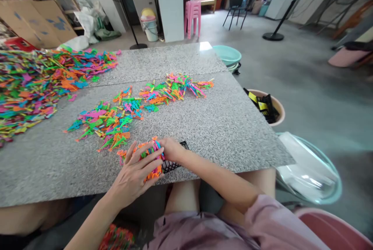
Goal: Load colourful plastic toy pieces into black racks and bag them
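My left hand (135,174) lies over a cluster of small bright plastic pieces (152,170), its fingers stretched out and slightly apart. These orange, pink, green and blue pieces stand packed together on a black grid tray (171,165) near the table's front edge. At the cluster's right side, my right hand (172,151) has its fingers curled in against the pieces. Its fingertips are partly hidden behind the left hand, so what it grips cannot be made out. Just beyond, more loose pieces (112,121) of the same kind are scattered on the speckled grey table (204,125).
A large heap of coloured pieces (32,86) covers the table's left end. Off the right edge are a tan basin (279,116) with black trays, a basin with clear plastic (313,172) and a pink tub (332,226). Another person's leg (29,217) shows at lower left.
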Action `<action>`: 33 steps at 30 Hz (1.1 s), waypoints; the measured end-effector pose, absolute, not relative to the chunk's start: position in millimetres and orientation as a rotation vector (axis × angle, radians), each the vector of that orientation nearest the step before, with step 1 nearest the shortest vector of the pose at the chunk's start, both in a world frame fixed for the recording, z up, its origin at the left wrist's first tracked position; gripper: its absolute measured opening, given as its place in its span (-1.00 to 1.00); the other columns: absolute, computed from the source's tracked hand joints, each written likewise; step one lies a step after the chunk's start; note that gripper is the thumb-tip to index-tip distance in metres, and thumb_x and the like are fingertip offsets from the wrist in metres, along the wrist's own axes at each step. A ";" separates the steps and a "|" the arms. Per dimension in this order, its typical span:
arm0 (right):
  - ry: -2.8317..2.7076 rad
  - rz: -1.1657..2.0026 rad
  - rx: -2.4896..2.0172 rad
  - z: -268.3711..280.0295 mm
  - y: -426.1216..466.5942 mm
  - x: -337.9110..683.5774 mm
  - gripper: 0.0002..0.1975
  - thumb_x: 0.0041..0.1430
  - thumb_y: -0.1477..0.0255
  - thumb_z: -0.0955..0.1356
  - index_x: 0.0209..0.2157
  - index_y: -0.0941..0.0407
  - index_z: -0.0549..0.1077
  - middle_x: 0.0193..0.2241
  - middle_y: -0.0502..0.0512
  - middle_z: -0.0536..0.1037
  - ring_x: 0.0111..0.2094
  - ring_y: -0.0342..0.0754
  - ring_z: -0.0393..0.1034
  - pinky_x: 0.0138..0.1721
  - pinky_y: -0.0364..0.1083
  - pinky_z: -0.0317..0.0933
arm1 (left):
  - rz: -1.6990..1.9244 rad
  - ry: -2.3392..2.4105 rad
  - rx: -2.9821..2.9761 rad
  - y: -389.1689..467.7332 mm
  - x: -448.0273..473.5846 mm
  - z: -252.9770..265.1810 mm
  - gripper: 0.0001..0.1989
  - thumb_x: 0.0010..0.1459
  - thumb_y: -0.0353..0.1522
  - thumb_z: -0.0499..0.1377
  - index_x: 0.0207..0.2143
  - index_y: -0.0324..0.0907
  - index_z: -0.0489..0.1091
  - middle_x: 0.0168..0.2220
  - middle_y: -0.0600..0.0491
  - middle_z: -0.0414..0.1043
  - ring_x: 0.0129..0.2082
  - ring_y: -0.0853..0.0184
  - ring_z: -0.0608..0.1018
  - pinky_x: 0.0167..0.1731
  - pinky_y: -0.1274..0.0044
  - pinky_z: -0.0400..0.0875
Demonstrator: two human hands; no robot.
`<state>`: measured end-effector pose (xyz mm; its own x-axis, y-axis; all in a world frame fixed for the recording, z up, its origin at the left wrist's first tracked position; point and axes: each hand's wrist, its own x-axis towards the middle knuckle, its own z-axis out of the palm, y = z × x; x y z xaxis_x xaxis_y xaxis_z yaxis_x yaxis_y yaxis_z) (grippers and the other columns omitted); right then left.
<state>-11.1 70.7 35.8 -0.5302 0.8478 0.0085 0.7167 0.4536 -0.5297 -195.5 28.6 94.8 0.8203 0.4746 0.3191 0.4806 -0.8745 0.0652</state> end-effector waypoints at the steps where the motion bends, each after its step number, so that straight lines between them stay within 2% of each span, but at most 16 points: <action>1: -2.431 0.684 -1.358 36.0 69.8 -11.0 -0.82 0.17 0.50 0.34 -0.18 0.12 0.53 -0.41 0.10 0.60 -0.41 -0.04 0.45 -0.44 -0.17 0.12 | -0.535 -0.781 -2.973 29.5 -196.1 93.0 -0.73 0.26 -0.33 0.20 0.02 -0.07 0.41 0.12 0.06 0.46 0.32 0.12 0.20 0.36 0.07 -0.23; 5: -2.411 0.670 -1.394 41.4 71.3 -10.0 -0.82 0.21 0.47 0.32 -0.18 0.10 0.53 -0.42 0.08 0.60 -0.41 -0.06 0.45 -0.42 -0.17 0.14 | -0.570 -0.762 -2.965 29.8 -194.3 89.8 -0.69 0.24 -0.33 0.22 0.05 -0.07 0.40 0.07 0.07 0.51 0.31 0.15 0.22 0.37 0.14 -0.25; 10: -2.481 0.726 -1.387 42.5 79.7 -10.3 -0.80 0.15 0.49 0.36 -0.17 0.09 0.53 -0.37 0.07 0.59 -0.35 -0.03 0.45 -0.37 -0.17 0.18 | -0.735 -0.855 -2.957 25.7 -184.0 94.0 -0.82 0.29 -0.27 0.16 -0.10 -0.08 0.47 0.12 0.05 0.46 0.24 0.15 0.31 0.36 0.15 -0.19; 14: -2.383 0.634 -1.373 22.7 69.2 -10.4 -0.82 0.20 0.44 0.33 -0.17 0.13 0.51 -0.34 0.14 0.56 -0.34 -0.02 0.41 -0.33 -0.14 0.21 | -0.730 -0.869 -2.967 23.1 -182.5 95.7 -0.77 0.31 -0.25 0.14 -0.03 -0.07 0.45 0.04 0.12 0.53 0.26 0.18 0.28 0.38 0.20 -0.24; 19: -2.357 0.651 -1.276 13.6 68.6 -7.2 -0.78 0.07 0.52 0.40 -0.19 0.12 0.51 -0.34 0.09 0.52 -0.31 -0.04 0.38 -0.29 -0.15 0.21 | -0.690 -0.902 -2.988 20.3 -185.3 97.0 -0.78 0.29 -0.29 0.17 -0.02 -0.08 0.44 0.05 0.16 0.52 0.27 0.19 0.27 0.38 0.18 -0.27; 24: -2.424 0.764 -1.231 28.6 87.0 -5.1 -0.86 0.05 0.52 0.42 -0.28 0.11 0.53 -0.37 0.07 0.52 -0.29 -0.01 0.39 -0.27 -0.13 0.23 | -0.715 -0.945 -2.983 20.1 -180.7 98.7 -0.80 0.28 -0.31 0.18 -0.06 -0.07 0.46 0.05 0.11 0.52 0.26 0.18 0.29 0.37 0.15 -0.20; 29: -2.351 0.765 -1.233 19.6 72.3 -11.8 -0.82 0.13 0.51 0.37 -0.18 0.13 0.50 -0.30 0.10 0.54 -0.25 0.00 0.42 -0.24 -0.11 0.26 | -0.714 -0.929 -2.957 23.5 -180.5 98.6 -0.77 0.26 -0.31 0.18 -0.03 -0.04 0.46 -0.02 0.12 0.55 0.23 0.21 0.32 0.37 0.21 -0.17; 33: -2.270 0.885 -1.108 3.1 86.4 5.5 -0.71 0.05 0.54 0.43 -0.14 0.11 0.46 -0.23 0.05 0.56 -0.18 -0.05 0.44 -0.14 -0.12 0.28 | -0.612 -0.840 -2.908 24.6 -183.4 97.6 -0.66 0.24 -0.31 0.20 0.07 -0.03 0.42 0.02 0.13 0.52 0.23 0.24 0.30 0.38 0.31 -0.21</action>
